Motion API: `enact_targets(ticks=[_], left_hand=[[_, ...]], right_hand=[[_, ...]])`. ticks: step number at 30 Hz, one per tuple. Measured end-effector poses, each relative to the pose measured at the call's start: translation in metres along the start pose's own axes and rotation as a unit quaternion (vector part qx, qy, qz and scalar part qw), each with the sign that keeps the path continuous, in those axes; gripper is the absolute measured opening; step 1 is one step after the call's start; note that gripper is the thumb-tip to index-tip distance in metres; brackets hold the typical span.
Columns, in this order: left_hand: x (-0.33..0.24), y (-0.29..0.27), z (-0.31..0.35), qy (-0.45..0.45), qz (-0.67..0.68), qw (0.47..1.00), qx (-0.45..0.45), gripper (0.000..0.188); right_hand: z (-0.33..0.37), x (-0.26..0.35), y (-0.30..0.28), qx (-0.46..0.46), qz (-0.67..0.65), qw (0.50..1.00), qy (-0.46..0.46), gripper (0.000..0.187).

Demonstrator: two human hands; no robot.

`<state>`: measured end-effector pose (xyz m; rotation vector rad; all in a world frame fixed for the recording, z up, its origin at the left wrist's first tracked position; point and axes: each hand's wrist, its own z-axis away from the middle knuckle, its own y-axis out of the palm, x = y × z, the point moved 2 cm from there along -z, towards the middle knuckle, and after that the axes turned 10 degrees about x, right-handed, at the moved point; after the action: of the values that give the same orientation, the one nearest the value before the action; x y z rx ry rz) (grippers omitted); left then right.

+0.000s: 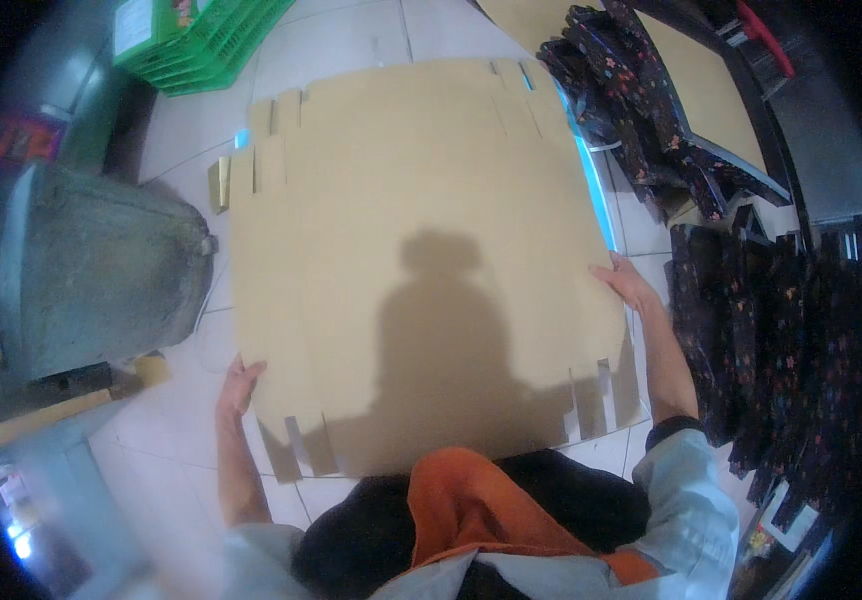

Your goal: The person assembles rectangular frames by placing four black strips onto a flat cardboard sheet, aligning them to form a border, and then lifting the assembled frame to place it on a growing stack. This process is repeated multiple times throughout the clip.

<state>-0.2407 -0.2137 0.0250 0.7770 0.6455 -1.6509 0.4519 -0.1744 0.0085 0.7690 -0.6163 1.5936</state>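
Observation:
A large flat sheet of brown cardboard (351, 220) with slots cut near its corners lies before me over the tiled floor. My left hand (239, 385) is closed on its left edge, near the front corner, with the thumb on top. On the right edge, a little farther from me, my right hand (628, 282) grips the sheet in the same way; its fingertips are partly hidden. A blue strip (592, 190) shows from under the far right edge. The shadow of my head and shoulders falls across the cardboard.
Stacked dark floral-patterned pieces (741, 330) stand along the right, with more (621, 90) at the far right. A green plastic crate (206, 50) sits at the far left. Nearer on the left is a big grey bin-like container (101, 270). An orange cloth (461, 510) covers my lap.

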Motion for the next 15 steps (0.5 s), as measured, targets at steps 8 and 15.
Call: enact_targets(ticks=[8,15], left_hand=[[-0.025,0.0,0.007,-0.053,0.033,0.997,-0.051,0.036],[-0.056,-0.008,-0.002,-0.104,-0.113,0.988,0.017,0.039]], right_hand=[[0.01,0.009,0.017,-0.064,0.078,0.991,-0.09,0.052],[0.0,-0.006,0.032,-0.044,0.128,0.98,-0.143,0.051]])
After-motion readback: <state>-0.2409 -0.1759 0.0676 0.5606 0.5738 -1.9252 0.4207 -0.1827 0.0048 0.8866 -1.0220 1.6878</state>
